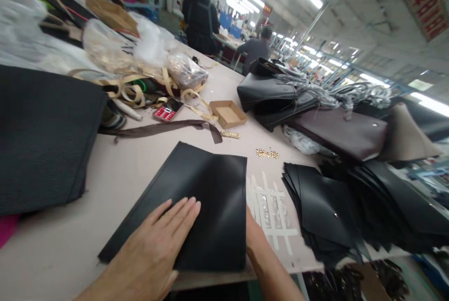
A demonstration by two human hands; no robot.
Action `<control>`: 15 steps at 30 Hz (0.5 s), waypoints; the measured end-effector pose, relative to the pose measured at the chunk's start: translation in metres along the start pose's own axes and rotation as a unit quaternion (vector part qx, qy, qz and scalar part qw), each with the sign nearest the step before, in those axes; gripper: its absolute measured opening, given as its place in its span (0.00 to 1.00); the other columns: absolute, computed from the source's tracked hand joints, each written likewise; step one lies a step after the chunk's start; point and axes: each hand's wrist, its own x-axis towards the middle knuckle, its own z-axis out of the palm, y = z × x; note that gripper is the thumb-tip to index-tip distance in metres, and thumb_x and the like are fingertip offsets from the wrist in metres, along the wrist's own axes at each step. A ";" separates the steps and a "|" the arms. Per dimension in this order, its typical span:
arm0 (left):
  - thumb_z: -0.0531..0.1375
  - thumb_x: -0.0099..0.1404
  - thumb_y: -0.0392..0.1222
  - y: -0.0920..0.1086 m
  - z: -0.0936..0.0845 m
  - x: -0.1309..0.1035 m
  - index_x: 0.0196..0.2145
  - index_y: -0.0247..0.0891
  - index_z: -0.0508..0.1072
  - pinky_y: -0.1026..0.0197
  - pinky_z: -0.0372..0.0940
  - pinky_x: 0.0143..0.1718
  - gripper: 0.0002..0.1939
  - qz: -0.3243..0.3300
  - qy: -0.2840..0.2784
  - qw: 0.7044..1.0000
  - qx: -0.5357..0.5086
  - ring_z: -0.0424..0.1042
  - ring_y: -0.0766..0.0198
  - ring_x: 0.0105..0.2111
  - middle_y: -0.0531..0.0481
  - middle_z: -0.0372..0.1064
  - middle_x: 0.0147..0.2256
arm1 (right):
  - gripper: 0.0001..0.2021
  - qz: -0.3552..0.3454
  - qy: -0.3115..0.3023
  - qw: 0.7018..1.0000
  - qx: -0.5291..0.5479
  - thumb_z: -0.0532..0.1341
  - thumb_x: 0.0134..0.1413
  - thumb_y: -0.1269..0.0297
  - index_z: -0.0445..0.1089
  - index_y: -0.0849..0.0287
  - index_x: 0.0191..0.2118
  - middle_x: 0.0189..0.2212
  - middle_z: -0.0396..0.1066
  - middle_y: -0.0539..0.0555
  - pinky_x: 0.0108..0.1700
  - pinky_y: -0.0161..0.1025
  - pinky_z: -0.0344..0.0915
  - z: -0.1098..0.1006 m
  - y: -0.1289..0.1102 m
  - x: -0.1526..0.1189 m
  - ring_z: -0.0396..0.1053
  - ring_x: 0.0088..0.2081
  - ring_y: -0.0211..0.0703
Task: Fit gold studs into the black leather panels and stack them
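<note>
In the head view, a black panel [213, 189] lies in the lower centre of the frame, on the near edge of a pale table [126, 165]. It is smooth and softly glossy, with a pale sheen toward its right side, straight edges with a line running close along them, and a gentle dip in its top edge.

Above the centre of the frame sits a shallow cardboard tray [228, 113], its brown inner base showing. A second, larger cardboard box [112, 15] rests in the upper left among plastic wrapping; what it holds is hard to tell. Right of that, a clear plastic bag [187, 71] bulges with shiny contents too small to make out. Small gold-coloured pieces [267, 153] lie loose on the table, right of centre, and a stack of black pieces [326, 203] spreads at the right.

The left hand [166, 233] lies flat on the panel's lower left part — fingers extended and close together, resting on the surface without gripping. The right hand [255, 235] reaches in at the panel's right edge — only the wrist area shows, its fingers hidden by the panel, so I cannot tell whether they grasp it.
</note>
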 end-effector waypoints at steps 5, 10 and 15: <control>0.58 0.50 0.32 0.002 0.036 -0.020 0.67 0.40 0.58 0.50 0.38 0.70 0.45 0.003 -0.029 0.999 -0.020 0.57 0.51 0.66 0.46 0.56 0.67 | 0.16 -0.037 -0.021 0.963 -0.266 0.58 0.58 0.70 0.75 0.56 0.50 0.47 0.76 0.56 0.52 0.41 0.67 -0.051 0.056 0.021 0.72 0.48 0.47; 0.60 0.53 0.36 -0.011 0.043 -0.034 0.68 0.41 0.55 0.52 0.34 0.71 0.44 0.041 -0.015 0.999 0.019 0.60 0.50 0.65 0.46 0.57 0.67 | 0.19 0.050 0.074 0.925 -0.371 0.54 0.59 0.70 0.74 0.64 0.53 0.48 0.76 0.62 0.54 0.41 0.66 -0.105 0.099 0.074 0.74 0.46 0.47; 0.60 0.53 0.40 -0.015 0.054 -0.037 0.67 0.39 0.58 0.53 0.38 0.70 0.42 0.044 0.040 0.998 -0.002 0.65 0.51 0.61 0.46 0.64 0.63 | 0.17 0.078 0.053 0.883 -0.459 0.54 0.60 0.71 0.76 0.62 0.50 0.46 0.78 0.62 0.51 0.37 0.64 -0.116 0.104 0.117 0.74 0.47 0.48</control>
